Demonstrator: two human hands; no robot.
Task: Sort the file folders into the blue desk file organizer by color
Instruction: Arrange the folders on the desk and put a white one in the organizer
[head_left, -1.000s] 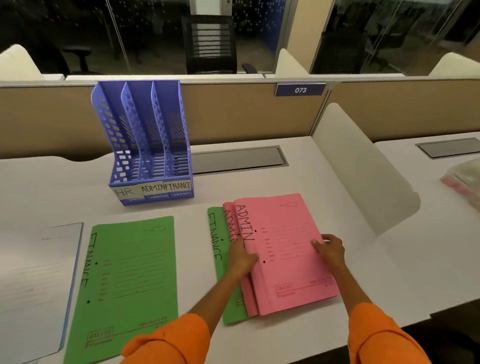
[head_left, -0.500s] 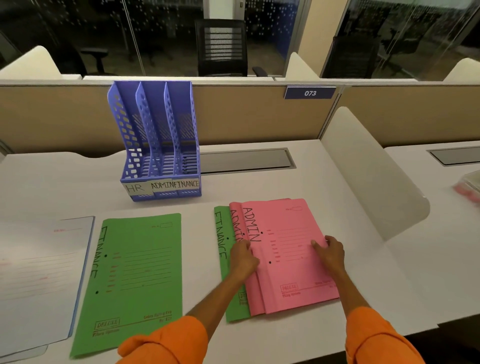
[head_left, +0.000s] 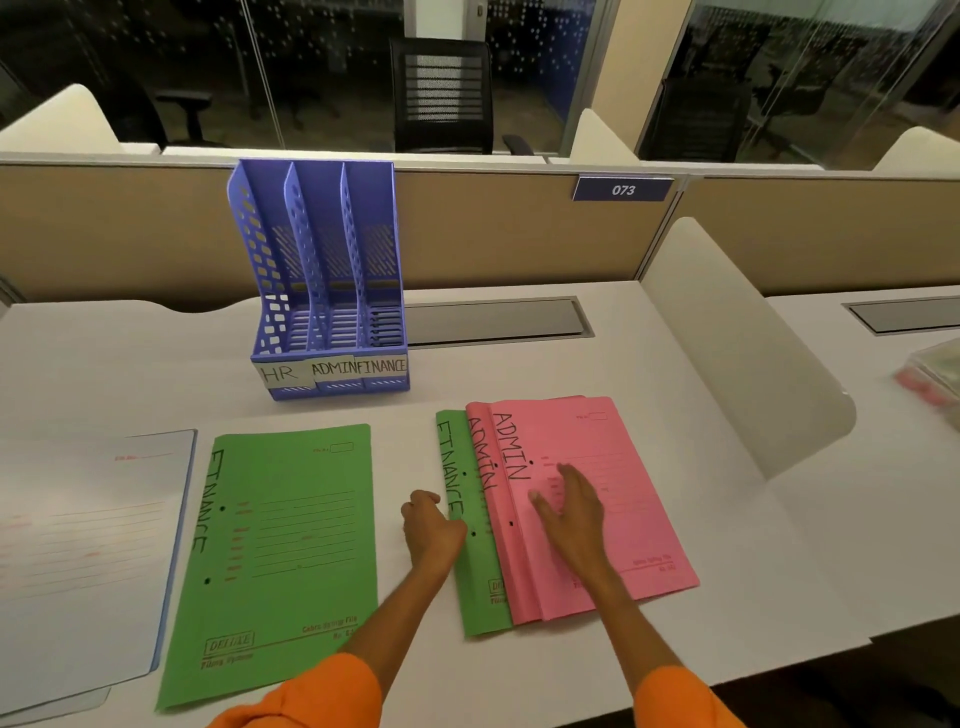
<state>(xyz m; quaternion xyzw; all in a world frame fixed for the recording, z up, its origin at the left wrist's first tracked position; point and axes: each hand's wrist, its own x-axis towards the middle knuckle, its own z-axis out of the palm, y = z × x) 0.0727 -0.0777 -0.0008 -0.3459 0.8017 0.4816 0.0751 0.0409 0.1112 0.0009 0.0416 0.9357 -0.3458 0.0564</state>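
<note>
Your right hand (head_left: 569, 501) lies flat, fingers spread, holding nothing, on the top pink folder (head_left: 608, 499) marked ADMIN. Your left hand (head_left: 431, 530) curls loosely at the edge of the green folder (head_left: 480, 597) beneath, marked FINANCE; grasp unclear. Pin the pinks, slide the green out leftward. Left of that: another green FINANCE folder (head_left: 291, 545). Beyond your hands on the tabletop (head_left: 727, 545), the blue organizer (head_left: 322, 280) reads HR, ADMIN, FINANCE, slots bare.

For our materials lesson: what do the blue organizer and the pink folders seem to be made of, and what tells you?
Blue organizer: looks like rigid moulded plastic with a slight sheen; its walls are pierced with regular holes and slots.

Pink folders: probably thin matte card; they lie flat, carry printed lines and handwritten lettering, and show layered edges at the spine. Exact stock cannot be told.
</note>
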